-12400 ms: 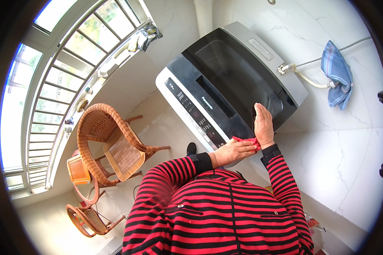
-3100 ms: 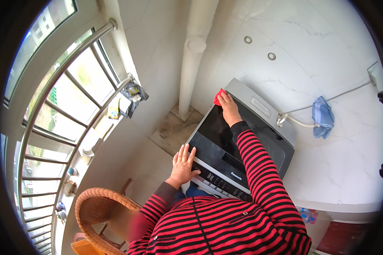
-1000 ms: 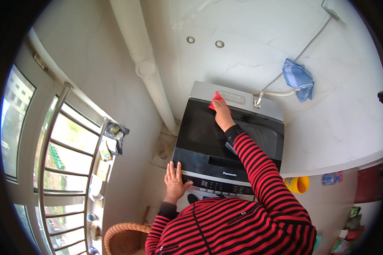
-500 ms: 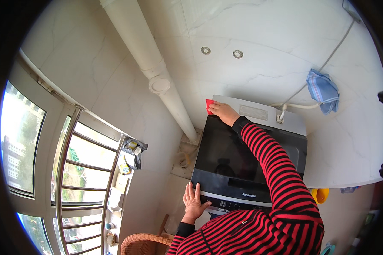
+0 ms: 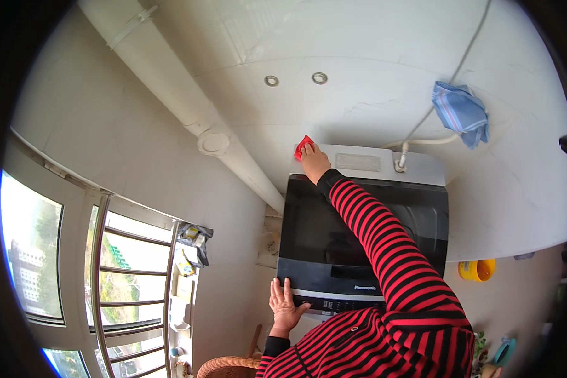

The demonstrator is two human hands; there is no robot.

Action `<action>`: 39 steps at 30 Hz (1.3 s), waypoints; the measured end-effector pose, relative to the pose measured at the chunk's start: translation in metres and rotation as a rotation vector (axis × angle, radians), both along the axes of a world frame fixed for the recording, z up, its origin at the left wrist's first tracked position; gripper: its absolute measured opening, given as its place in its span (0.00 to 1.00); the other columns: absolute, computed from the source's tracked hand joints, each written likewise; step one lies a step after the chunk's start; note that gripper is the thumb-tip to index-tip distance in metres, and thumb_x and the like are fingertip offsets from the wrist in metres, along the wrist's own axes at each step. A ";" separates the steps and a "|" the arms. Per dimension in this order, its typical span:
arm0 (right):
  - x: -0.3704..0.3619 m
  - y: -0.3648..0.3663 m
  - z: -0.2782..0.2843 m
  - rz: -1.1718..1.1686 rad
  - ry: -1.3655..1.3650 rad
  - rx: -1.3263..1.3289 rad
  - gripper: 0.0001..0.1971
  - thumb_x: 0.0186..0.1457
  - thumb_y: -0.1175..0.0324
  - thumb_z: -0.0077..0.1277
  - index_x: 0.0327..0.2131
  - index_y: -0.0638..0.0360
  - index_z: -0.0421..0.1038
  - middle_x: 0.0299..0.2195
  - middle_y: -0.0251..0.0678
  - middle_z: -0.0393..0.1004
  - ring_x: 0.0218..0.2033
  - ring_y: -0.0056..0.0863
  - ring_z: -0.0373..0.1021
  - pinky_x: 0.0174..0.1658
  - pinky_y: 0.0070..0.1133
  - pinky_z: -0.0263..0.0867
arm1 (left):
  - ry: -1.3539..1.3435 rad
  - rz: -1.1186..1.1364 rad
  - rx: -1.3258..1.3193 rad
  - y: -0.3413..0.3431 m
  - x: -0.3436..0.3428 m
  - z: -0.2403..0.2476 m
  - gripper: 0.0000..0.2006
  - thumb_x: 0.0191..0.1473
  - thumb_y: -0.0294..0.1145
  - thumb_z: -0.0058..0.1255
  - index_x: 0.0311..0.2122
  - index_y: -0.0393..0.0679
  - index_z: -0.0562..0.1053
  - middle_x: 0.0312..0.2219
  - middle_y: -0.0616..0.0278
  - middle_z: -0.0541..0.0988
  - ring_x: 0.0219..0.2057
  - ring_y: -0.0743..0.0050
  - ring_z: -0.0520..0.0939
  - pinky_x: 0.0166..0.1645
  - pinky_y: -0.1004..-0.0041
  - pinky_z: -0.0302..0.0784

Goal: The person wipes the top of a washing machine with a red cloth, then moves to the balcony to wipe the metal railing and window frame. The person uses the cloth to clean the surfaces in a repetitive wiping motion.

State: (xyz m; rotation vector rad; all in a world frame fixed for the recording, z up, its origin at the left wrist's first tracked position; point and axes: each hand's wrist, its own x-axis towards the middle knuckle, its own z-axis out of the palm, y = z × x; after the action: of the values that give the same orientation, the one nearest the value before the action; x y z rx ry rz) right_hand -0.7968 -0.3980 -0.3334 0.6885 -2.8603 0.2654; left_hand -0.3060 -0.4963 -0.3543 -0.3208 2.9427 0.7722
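A top-load washing machine point(image 5: 334, 223) with a dark glass lid and a pale rear panel stands before me. My right hand point(image 5: 315, 162) is closed on a red cloth point(image 5: 303, 146), pressing it at the far left corner of the rear panel. The right arm in its striped sleeve stretches across the lid and hides part of it. Fingers spread, my left hand point(image 5: 285, 307) rests flat on the machine's near left corner, beside the control panel point(image 5: 331, 305).
A white pipe point(image 5: 170, 94) slants down on the left. A hose point(image 5: 416, 142) and a hanging blue cloth point(image 5: 461, 113) are behind the machine. At right sits a yellow container point(image 5: 476, 270). A railed window point(image 5: 135, 271) and a wicker chair point(image 5: 227, 363) are at left.
My right hand has slid the red cloth slightly farther back along the rear panel's left end. My left hand stays at the near corner. The whole view has shifted a little.
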 end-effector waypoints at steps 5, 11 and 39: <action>-0.002 0.071 -0.001 -0.132 -0.072 0.014 0.20 0.69 0.65 0.43 0.59 0.62 0.70 0.62 0.41 0.68 0.68 0.44 0.62 0.59 0.41 0.71 | -0.022 -0.008 0.005 -0.001 -0.001 0.002 0.62 0.45 0.58 0.72 0.78 0.51 0.46 0.76 0.40 0.41 0.76 0.33 0.43 0.73 0.39 0.47; -0.006 0.195 0.002 -0.394 -0.081 0.032 0.20 0.69 0.66 0.42 0.59 0.64 0.69 0.62 0.43 0.67 0.69 0.45 0.59 0.62 0.41 0.69 | -0.011 -0.012 -0.002 -0.002 -0.002 0.000 0.62 0.45 0.56 0.73 0.78 0.52 0.46 0.76 0.41 0.41 0.76 0.34 0.43 0.73 0.40 0.46; 0.064 0.356 0.010 -0.309 0.031 0.072 0.13 0.64 0.70 0.46 0.48 0.56 0.77 0.54 0.34 0.76 0.59 0.40 0.71 0.57 0.36 0.74 | 0.041 -0.026 0.031 -0.008 -0.003 -0.006 0.65 0.42 0.48 0.76 0.78 0.50 0.44 0.76 0.36 0.42 0.76 0.31 0.44 0.74 0.42 0.45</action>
State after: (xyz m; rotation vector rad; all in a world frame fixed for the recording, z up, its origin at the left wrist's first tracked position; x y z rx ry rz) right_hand -0.7330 -0.0421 -0.3236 0.2514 -2.9029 0.1055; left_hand -0.3090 -0.5046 -0.3607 -0.2665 2.9631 0.8302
